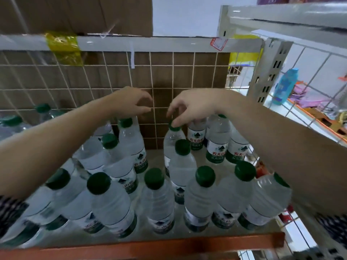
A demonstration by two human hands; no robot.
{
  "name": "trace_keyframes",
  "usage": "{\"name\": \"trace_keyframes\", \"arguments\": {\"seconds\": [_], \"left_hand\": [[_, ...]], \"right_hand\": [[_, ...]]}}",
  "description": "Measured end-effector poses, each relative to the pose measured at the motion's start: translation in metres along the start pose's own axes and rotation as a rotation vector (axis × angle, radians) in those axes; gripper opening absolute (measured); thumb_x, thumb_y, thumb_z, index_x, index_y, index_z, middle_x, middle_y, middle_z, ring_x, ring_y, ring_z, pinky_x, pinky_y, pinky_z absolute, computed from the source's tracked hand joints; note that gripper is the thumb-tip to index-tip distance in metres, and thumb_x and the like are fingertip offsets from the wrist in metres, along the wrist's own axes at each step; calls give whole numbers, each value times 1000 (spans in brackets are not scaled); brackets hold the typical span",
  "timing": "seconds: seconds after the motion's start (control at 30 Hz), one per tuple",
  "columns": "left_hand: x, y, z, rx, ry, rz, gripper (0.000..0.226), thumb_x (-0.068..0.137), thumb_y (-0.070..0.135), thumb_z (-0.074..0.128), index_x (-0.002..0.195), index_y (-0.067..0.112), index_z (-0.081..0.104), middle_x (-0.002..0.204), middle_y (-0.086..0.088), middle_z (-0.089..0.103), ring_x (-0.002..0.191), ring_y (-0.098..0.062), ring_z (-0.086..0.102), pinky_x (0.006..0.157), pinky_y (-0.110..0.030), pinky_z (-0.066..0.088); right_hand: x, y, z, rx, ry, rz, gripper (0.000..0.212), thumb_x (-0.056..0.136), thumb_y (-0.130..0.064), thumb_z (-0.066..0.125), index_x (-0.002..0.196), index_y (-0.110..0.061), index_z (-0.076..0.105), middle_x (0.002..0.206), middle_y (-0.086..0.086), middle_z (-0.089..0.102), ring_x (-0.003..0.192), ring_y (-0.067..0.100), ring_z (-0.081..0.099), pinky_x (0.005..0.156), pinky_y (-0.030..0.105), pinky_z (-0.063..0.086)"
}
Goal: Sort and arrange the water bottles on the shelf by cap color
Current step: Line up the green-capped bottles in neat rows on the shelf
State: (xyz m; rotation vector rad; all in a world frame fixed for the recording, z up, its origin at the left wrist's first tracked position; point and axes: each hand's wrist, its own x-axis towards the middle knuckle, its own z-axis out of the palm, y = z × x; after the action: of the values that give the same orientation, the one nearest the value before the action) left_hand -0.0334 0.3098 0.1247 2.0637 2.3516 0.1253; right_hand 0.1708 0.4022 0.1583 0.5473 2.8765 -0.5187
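Observation:
Several clear water bottles with dark green caps stand on the shelf [154,246], in loose rows from front to back. My right hand [193,107] reaches to the back row and pinches the green cap of one bottle [173,136] with thumb and fingertips. My left hand [132,102] hovers above another back-row bottle [131,139], fingers loosely curled, holding nothing; its fingertips are just over that cap. A bare gap of shelf lies between these two bottles. Every cap I can see is green.
A wire grid [169,76] backs the shelf, with brown board behind it. The shelf has an orange front edge. Cardboard boxes [75,14] sit on the shelf above. To the right a second rack holds a blue bottle [284,87] and other goods.

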Motion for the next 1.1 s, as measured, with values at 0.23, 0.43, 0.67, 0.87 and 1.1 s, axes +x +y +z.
{"name": "trace_keyframes", "arguments": {"seconds": [0.23,0.43,0.67,0.87,1.1], "left_hand": [[-20,-13,-7,88,-119,56,42,83,61,59,98,23,68,86,11,64,76,-2,60,70,-19,47],[-21,-11,-1,134,-246,45,36,79,53,72,88,18,67,66,6,66,52,0,62,62,-19,53],[5,4,2,23,-152,188,32,79,47,73,91,18,68,79,6,66,68,-3,63,60,-13,45],[29,31,6,-146,-124,256,34,80,37,76,104,14,69,90,3,66,76,-6,65,68,-20,54],[42,52,13,-156,-54,319,42,80,43,75,110,14,68,94,3,65,79,-3,60,66,-16,49]], "right_hand": [[38,4,23,-193,-7,-24,26,80,-41,76,97,-25,66,89,-5,68,71,9,69,60,24,57],[33,22,14,-152,36,27,19,76,-44,78,79,-30,66,72,-8,69,56,-1,65,49,13,45],[20,45,-12,-205,26,80,24,74,-41,80,91,-27,71,84,-8,71,75,7,68,70,28,56],[18,60,-14,-271,-19,127,34,72,-34,84,102,-23,73,91,-7,68,82,11,66,79,32,57],[18,76,-15,-242,33,134,31,66,-42,85,91,-27,75,72,-12,68,68,9,64,56,21,41]]}}
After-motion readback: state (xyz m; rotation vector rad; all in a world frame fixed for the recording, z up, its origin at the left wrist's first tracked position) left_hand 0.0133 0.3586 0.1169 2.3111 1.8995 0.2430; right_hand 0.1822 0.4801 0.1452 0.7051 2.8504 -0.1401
